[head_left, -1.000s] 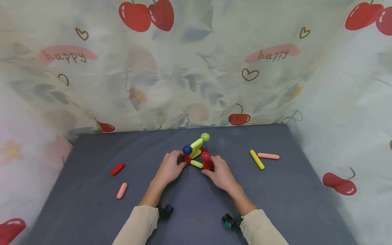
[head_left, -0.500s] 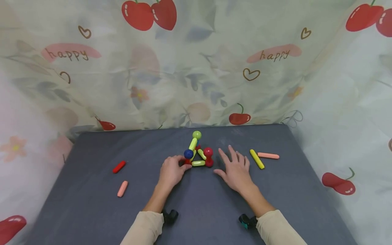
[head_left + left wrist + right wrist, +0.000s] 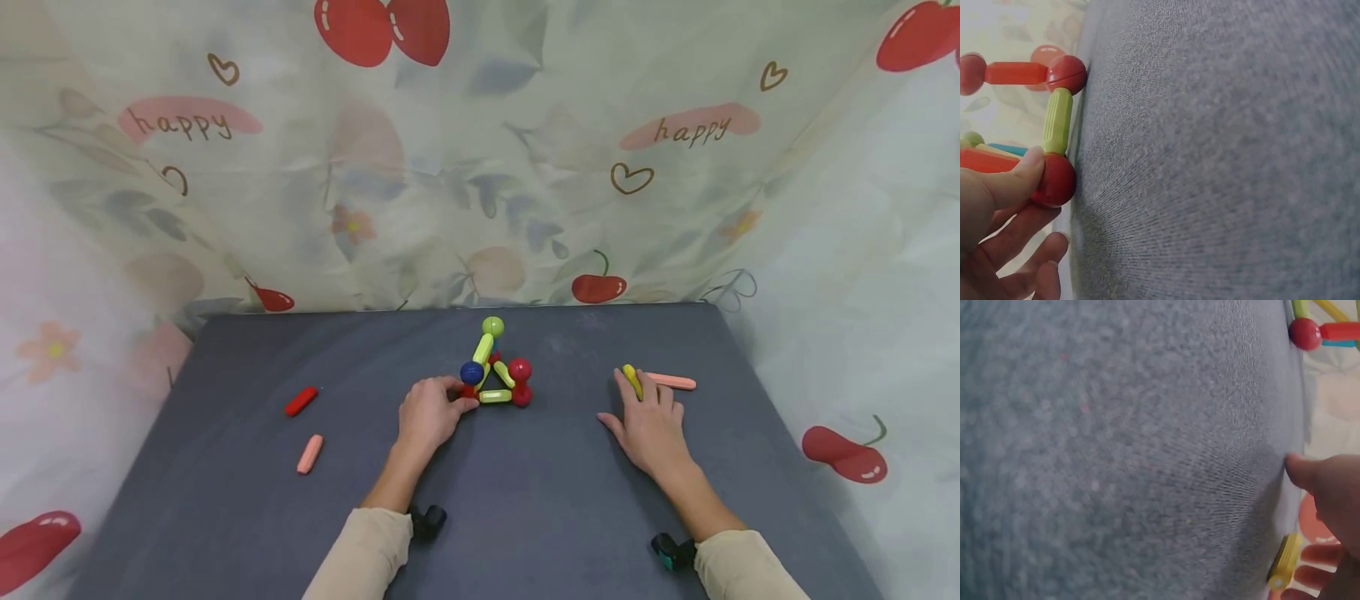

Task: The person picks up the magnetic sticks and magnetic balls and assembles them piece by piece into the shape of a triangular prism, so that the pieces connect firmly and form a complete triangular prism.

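A frame of magnetic rods and balls stands mid-table in the head view. My left hand (image 3: 431,417) pinches the red ball (image 3: 1057,181) at its front left corner. From that ball a yellow-green rod (image 3: 495,397) runs to another red ball (image 3: 521,394). Upright red rods show in the wrist views, one of them a red rod (image 3: 1016,73) on the far corner. On top sit a blue ball (image 3: 471,372), a green ball (image 3: 492,327) and a red ball (image 3: 520,369). My right hand (image 3: 652,433), fingers spread, is over a yellow rod (image 3: 632,379); contact is unclear.
A pink rod (image 3: 672,382) lies just beyond the right hand's fingers. On the left side of the dark grey table (image 3: 555,500) lie a red rod (image 3: 301,402) and a second pink rod (image 3: 310,454). A printed curtain (image 3: 420,208) closes off the back.
My right hand has let go of the frame's right corner and moved right to the yellow rod. The frame has turned somewhat, while the left hand keeps its pinch.
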